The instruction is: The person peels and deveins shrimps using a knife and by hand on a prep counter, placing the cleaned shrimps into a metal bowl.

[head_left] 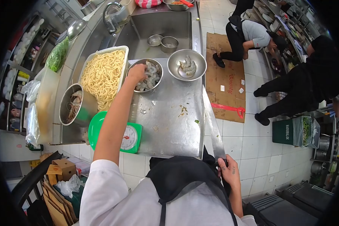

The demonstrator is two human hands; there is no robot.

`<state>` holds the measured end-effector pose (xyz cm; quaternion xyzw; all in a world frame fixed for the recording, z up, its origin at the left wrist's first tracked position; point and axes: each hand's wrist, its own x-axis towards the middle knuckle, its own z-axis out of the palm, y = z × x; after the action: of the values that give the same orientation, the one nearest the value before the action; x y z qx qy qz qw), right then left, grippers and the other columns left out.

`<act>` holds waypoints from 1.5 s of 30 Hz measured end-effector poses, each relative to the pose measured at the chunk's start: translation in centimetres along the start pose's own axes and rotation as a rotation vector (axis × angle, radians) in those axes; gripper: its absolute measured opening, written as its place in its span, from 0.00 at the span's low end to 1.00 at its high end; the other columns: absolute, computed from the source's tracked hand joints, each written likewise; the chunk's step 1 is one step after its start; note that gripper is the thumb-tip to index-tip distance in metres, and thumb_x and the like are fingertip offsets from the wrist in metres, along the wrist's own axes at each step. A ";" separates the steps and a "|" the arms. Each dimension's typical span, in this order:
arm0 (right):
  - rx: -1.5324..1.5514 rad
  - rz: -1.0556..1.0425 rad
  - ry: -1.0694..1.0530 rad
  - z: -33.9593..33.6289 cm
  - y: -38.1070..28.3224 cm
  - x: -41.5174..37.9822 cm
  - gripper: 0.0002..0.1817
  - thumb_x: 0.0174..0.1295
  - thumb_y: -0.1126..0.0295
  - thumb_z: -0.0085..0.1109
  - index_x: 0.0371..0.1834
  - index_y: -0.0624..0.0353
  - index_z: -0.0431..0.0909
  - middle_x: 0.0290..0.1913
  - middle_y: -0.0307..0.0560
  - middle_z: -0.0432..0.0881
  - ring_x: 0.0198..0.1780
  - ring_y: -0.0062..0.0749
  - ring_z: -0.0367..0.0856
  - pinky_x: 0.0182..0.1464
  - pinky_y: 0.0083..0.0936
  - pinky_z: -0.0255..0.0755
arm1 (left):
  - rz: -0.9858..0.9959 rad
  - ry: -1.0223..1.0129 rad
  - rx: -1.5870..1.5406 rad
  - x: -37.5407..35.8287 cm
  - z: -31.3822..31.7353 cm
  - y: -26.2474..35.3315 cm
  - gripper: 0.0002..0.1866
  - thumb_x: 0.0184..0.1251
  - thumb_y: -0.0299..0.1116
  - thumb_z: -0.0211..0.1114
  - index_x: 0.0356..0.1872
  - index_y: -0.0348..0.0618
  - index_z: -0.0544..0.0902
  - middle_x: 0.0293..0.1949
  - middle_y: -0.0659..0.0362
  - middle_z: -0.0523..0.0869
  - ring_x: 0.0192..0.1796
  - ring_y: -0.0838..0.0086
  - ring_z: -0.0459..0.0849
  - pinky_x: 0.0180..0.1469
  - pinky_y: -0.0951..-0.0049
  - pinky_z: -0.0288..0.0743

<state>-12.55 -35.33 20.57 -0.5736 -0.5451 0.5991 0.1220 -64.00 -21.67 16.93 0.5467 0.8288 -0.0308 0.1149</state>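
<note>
My left hand (138, 73) reaches into a steel bowl (160, 78) of raw grey shrimp (151, 76). Its fingers are curled down together onto the shrimp at the bowl's left side, the fingertips hidden. My right hand (228, 168) is low at my right side, wrapped round the dark handle of a long-bladed knife (213, 133). The blade points up and away, along the counter's right edge. Right of the first bowl, a second steel bowl (171, 71) holds a few shrimp. A green kitchen scale (133, 138) with a round dial stands below my left forearm.
A white tray of thick noodles (101, 77) and a steel pot (87, 109) with shrimp parts stand at left. Beyond is a sink (143, 28) with small bowls. Food scraps lie on the steel counter (162, 124). Two people bend at shelves on the right, by flattened cardboard (218, 60).
</note>
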 end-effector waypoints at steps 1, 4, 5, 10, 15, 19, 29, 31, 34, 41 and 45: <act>0.006 0.006 0.003 0.0 0.1 0.0 0.15 0.67 0.62 0.57 0.32 0.65 0.73 0.17 0.40 0.74 0.15 0.20 0.72 0.19 0.20 0.65 | 0.019 0.019 0.031 -0.5 -0.5 0.2 0.23 0.48 0.35 0.75 0.49 0.51 0.83 0.51 0.57 0.84 0.54 0.62 0.81 0.55 0.62 0.76; 0.008 0.004 0.005 0.0 0.5 0.1 0.15 0.67 0.62 0.57 0.32 0.65 0.73 0.17 0.40 0.74 0.16 0.20 0.72 0.19 0.21 0.65 | 0.058 0.017 0.046 -0.3 -0.9 -0.2 0.22 0.49 0.39 0.76 0.48 0.52 0.83 0.50 0.58 0.84 0.54 0.62 0.81 0.54 0.63 0.75; 0.008 0.003 0.004 0.0 0.6 0.1 0.15 0.67 0.62 0.57 0.32 0.65 0.73 0.17 0.40 0.74 0.16 0.20 0.72 0.19 0.21 0.65 | 0.077 -0.003 0.031 0.0 -0.9 -0.5 0.22 0.49 0.40 0.75 0.48 0.53 0.83 0.50 0.59 0.84 0.53 0.63 0.81 0.54 0.63 0.75; 0.006 -0.006 -0.013 0.1 0.5 0.1 0.15 0.67 0.62 0.57 0.31 0.65 0.72 0.17 0.40 0.73 0.17 0.20 0.72 0.19 0.21 0.66 | 0.065 0.006 0.208 0.6 -0.8 -1.3 0.21 0.54 0.43 0.72 0.51 0.58 0.81 0.52 0.62 0.83 0.57 0.64 0.79 0.59 0.59 0.71; 0.011 -0.001 0.001 0.1 0.9 -0.2 0.15 0.66 0.63 0.57 0.30 0.65 0.72 0.17 0.39 0.73 0.17 0.19 0.72 0.19 0.21 0.66 | 0.132 -0.019 0.312 1.5 -0.2 -3.1 0.23 0.55 0.44 0.71 0.54 0.61 0.80 0.52 0.63 0.83 0.58 0.65 0.77 0.61 0.57 0.68; 0.019 -0.005 0.007 0.1 1.0 -0.3 0.14 0.66 0.63 0.57 0.31 0.64 0.73 0.17 0.39 0.73 0.16 0.19 0.72 0.19 0.21 0.66 | 0.193 -0.024 0.267 1.6 -0.5 -4.1 0.20 0.54 0.42 0.72 0.50 0.58 0.82 0.49 0.60 0.84 0.55 0.63 0.80 0.57 0.60 0.72; -0.015 -0.033 -0.024 0.0 0.4 -0.1 0.14 0.66 0.63 0.58 0.34 0.65 0.75 0.17 0.39 0.74 0.16 0.19 0.72 0.19 0.20 0.66 | 0.201 0.123 -0.102 -0.4 -3.9 -3.5 0.15 0.54 0.38 0.72 0.40 0.43 0.83 0.36 0.51 0.86 0.42 0.55 0.83 0.45 0.61 0.77; -0.010 -0.036 -0.041 -0.1 0.1 0.2 0.14 0.66 0.62 0.58 0.36 0.65 0.76 0.17 0.39 0.74 0.16 0.19 0.72 0.20 0.20 0.66 | 0.197 0.158 -0.278 -1.6 -5.5 -1.9 0.15 0.54 0.39 0.72 0.35 0.38 0.84 0.30 0.51 0.86 0.35 0.58 0.84 0.41 0.64 0.77; -0.045 -0.065 -0.082 -0.4 -0.1 0.7 0.14 0.66 0.62 0.58 0.34 0.65 0.75 0.17 0.39 0.74 0.16 0.19 0.72 0.20 0.20 0.67 | 0.179 0.080 -0.458 -4.3 -6.3 1.1 0.12 0.56 0.35 0.71 0.36 0.38 0.83 0.29 0.56 0.85 0.34 0.71 0.82 0.40 0.70 0.75; -0.165 -0.116 -0.191 -2.1 -0.9 1.3 0.14 0.67 0.63 0.56 0.32 0.64 0.72 0.18 0.39 0.73 0.17 0.18 0.71 0.20 0.20 0.65 | 0.235 0.134 -0.358 -12.1 -0.3 6.8 0.11 0.48 0.32 0.72 0.32 0.40 0.82 0.29 0.55 0.83 0.34 0.65 0.82 0.40 0.66 0.76; -0.207 -0.128 -0.236 -3.0 -0.4 1.6 0.14 0.68 0.63 0.56 0.32 0.64 0.72 0.18 0.39 0.73 0.17 0.18 0.71 0.20 0.20 0.65 | 0.081 0.321 -0.260 -16.2 7.2 9.7 0.11 0.50 0.28 0.69 0.36 0.42 0.79 0.37 0.51 0.77 0.45 0.54 0.78 0.46 0.58 0.75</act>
<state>-10.79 -32.44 20.79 -0.4728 -0.6501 0.5939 0.0352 -47.91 -33.63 14.31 0.5579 0.8109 0.1686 0.0523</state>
